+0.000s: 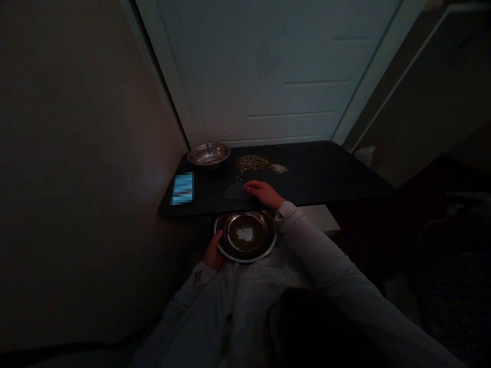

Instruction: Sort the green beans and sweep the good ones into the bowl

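My left hand grips the left rim of a metal bowl, with the thumb over the edge. The bowl is held just below the front edge of the dark table, against my body. Small greenish-brown grains ring its inside, and a bright patch of bare bottom shows in the middle. Over the table's front part, my right hand has its fingers closed on a thin, translucent, rounded scraper. Beyond the scraper lies a pile of greenish grains or seeds, beside a smaller whitish pile.
A second metal bowl stands at the table's back left corner. A lit, blurred screen lies near the left edge. The dark table meets a white door, with a wall on the left.
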Motion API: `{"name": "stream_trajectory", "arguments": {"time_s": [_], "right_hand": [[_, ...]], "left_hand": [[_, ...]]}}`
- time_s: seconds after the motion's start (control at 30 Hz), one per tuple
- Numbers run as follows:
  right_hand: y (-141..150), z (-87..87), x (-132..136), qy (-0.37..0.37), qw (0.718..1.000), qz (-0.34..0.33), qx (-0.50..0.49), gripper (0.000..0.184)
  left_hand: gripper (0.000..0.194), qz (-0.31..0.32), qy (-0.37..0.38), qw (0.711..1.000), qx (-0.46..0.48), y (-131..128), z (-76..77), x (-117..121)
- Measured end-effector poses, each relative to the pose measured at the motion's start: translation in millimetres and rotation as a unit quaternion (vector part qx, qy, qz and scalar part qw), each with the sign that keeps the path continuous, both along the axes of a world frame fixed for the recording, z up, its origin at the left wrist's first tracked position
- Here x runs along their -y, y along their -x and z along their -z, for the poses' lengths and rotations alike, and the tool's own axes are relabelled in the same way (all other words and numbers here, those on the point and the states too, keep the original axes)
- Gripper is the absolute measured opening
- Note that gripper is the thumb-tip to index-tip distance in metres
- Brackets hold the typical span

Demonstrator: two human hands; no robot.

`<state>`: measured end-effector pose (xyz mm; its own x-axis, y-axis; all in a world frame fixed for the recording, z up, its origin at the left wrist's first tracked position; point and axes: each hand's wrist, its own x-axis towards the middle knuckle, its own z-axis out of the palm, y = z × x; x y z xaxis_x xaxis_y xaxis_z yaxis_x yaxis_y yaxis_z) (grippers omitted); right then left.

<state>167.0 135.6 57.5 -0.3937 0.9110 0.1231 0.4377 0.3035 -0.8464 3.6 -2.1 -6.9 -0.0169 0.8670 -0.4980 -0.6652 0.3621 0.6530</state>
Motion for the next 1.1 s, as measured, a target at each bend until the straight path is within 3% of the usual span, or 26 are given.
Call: {"name": "stream_trajectory", "arguments": {"time_s": [0.27, 0.53, 0.67, 0.77, 0.83, 0.93, 1.1], "right_hand": [[-2.3, 0.6, 4.0, -0.031, 0.997, -0.029, 0.070, 0.024], [-3.5, 1.4, 4.3, 0.010, 0.999, -0.047, 0.000, 0.022], [-7.2, 0.9, 2.2, 0.020, 0.988, 0.027, -0.148, 0.021], [-13.4, 0.7, -2.0, 0.007, 0.951, 0.131, -0.281, 0.023], [-19.1, 0.2, -6.9, 0.012, 0.931, 0.177, -0.319, 0.024], [-29.5, -0.6, -17.0, 0.009, 0.936, 0.210, -0.282, 0.026], [-42.6, 1.5, -30.8, -0.042, 0.964, 0.227, -0.130, 0.026]], "left_hand": [[0.022, -0.002, -0.012, 1.000, 0.012, 0.9, 3.8, -1.8], [0.022, 0.005, 0.002, 1.000, 0.014, 0.9, 0.5, -1.4], [0.025, -0.011, 0.018, 1.000, 0.022, -0.6, -3.9, -0.9], [0.023, -0.019, 0.004, 1.000, 0.021, 1.1, -2.2, -0.4], [0.022, -0.009, -0.005, 1.000, 0.023, 2.7, -0.6, 0.3], [0.024, 0.003, -0.017, 0.999, 0.035, 4.3, -0.3, 1.2], [0.024, -0.007, 0.013, 1.000, 0.027, 3.4, -4.2, 1.5]]}}
